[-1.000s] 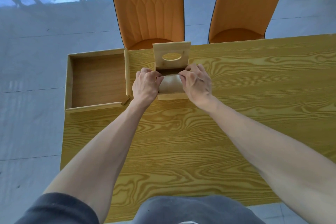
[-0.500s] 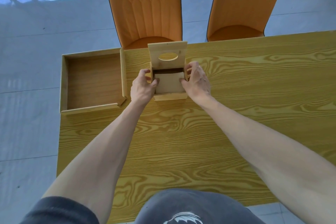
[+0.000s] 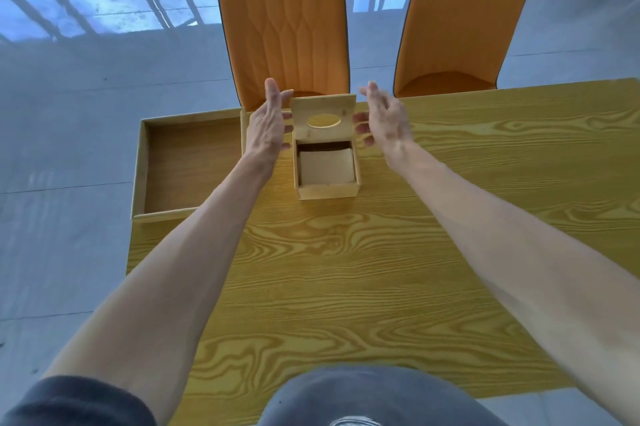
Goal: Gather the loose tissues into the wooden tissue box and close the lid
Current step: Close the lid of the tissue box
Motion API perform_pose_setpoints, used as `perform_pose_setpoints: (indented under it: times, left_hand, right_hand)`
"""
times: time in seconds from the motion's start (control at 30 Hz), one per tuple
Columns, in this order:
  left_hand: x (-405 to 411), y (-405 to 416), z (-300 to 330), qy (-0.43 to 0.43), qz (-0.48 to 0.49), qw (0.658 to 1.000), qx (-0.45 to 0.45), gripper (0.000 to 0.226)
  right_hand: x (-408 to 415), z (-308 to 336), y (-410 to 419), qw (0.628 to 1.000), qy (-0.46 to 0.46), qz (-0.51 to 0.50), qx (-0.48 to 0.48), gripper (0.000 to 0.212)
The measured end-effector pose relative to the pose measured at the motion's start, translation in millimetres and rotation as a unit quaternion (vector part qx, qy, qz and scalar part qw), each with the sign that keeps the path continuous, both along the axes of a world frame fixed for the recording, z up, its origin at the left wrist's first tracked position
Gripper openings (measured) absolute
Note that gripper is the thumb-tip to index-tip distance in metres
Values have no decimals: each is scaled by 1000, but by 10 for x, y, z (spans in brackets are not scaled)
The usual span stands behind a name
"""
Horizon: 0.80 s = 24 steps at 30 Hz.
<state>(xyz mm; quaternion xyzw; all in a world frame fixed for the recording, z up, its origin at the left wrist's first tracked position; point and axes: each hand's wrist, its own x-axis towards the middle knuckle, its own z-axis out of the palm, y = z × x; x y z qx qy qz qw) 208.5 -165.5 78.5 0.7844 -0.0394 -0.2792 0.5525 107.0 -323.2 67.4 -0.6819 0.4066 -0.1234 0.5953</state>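
A small wooden tissue box (image 3: 327,191) stands on the yellow wood-grain table (image 3: 346,270), near its far edge. Its hinged lid (image 3: 323,119), with an oval slot, stands upright at the back. A stack of pale tissues (image 3: 326,166) lies flat inside the box. My left hand (image 3: 269,122) is raised beside the lid's left edge, fingers spread, holding nothing. My right hand (image 3: 384,119) is raised beside the lid's right edge, fingers apart. Neither hand clearly touches the lid.
A shallow wooden tray (image 3: 140,169), with nothing in it, sits at the table's far left corner and overhangs the edge. Two orange chairs (image 3: 284,24) (image 3: 464,17) stand behind the far edge. A grey tiled floor lies beyond.
Both hands have lifted out of the box, away from the tissues, and risen to either side of the upright lid. The tissues stay flat inside.
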Motion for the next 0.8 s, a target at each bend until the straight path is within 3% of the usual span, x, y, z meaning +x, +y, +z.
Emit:
perform_pose_setpoints:
  times: [0.1,0.4,0.67,0.8]
  left_hand:
    - [-9,-67,35,-8,-17,1000,14,55]
    - [-125,35,-63,-12,47,999,20,27]
    - [-408,295,-194,-5,48,999,-13,14]
    - [-580,423,-344,-8,51,999,-4,22]
  right_hand:
    - [57,91,48,998,-5,-8,61,42]
    - [-35,42,140,995,-2,-30,100,19]
    - [-324,-38,265,996,22,-21,90,17]
    - [-488,-191,384,996,55,-27,61,26]
